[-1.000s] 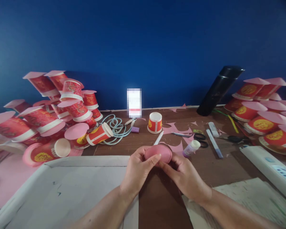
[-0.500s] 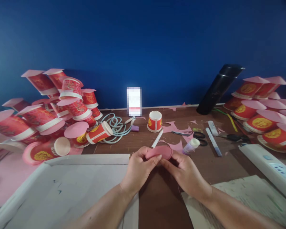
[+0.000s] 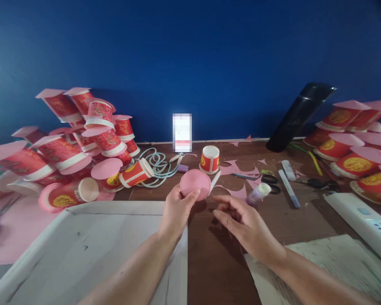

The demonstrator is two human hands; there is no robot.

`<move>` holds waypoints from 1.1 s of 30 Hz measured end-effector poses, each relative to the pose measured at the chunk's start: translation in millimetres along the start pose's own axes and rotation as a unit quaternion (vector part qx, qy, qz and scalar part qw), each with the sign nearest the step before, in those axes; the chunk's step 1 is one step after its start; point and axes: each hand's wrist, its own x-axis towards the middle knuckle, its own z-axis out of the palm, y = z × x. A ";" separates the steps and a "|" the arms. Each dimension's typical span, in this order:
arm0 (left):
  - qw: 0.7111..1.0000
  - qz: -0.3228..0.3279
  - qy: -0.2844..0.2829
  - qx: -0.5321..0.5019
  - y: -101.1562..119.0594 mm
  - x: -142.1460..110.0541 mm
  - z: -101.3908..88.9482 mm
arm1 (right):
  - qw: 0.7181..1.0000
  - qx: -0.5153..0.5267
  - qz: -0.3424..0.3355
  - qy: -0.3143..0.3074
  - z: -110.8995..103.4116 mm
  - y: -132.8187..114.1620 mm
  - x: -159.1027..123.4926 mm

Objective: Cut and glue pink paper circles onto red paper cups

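1. My left fingers [image 3: 193, 197] were clamped on the pink disc [image 3: 194, 182].
2. My right fingers [image 3: 226, 219] had just let go: loosely curled, apart, holding nothing.
3. Disc had swung left, face tipped toward me, above the worktop [image 3: 220, 267], nearer me than the red cup [image 3: 205, 163].
4. Two-handed work on it seemed paused.

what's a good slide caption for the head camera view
Between piles of red cups, the left hand holds a round pink piece; the right hand hovers nearby.

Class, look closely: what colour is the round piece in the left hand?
Pink; the round piece in the left hand shows best in the head view.
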 end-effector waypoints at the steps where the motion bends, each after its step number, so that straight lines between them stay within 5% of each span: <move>1: 1.000 0.003 0.014 0.011 -0.9 1.8 -0.1 | 1.000 -0.014 -0.001 0.005 -0.1 0.3 0.0; 10: 0.980 0.082 0.095 0.154 7.9 2.0 0.8 | 0.997 -0.071 -0.034 0.022 -4.0 4.1 -1.9; 16: 0.994 0.033 0.052 0.090 7.6 6.5 -4.4 | 0.996 -0.086 -0.033 0.014 -5.8 2.3 -3.0; 21: 0.996 0.060 0.013 0.069 -1.2 11.3 -7.6 | 0.994 -0.101 -0.040 0.000 -6.3 0.6 -3.0; 28: 0.988 0.079 0.027 0.132 -8.9 16.2 -9.3 | 0.989 -0.138 -0.056 -0.018 -5.8 3.5 -2.7; 33: 0.996 0.071 -0.002 0.053 -8.4 15.8 -4.0 | 0.984 -0.167 -0.059 -0.021 -5.2 4.1 -2.9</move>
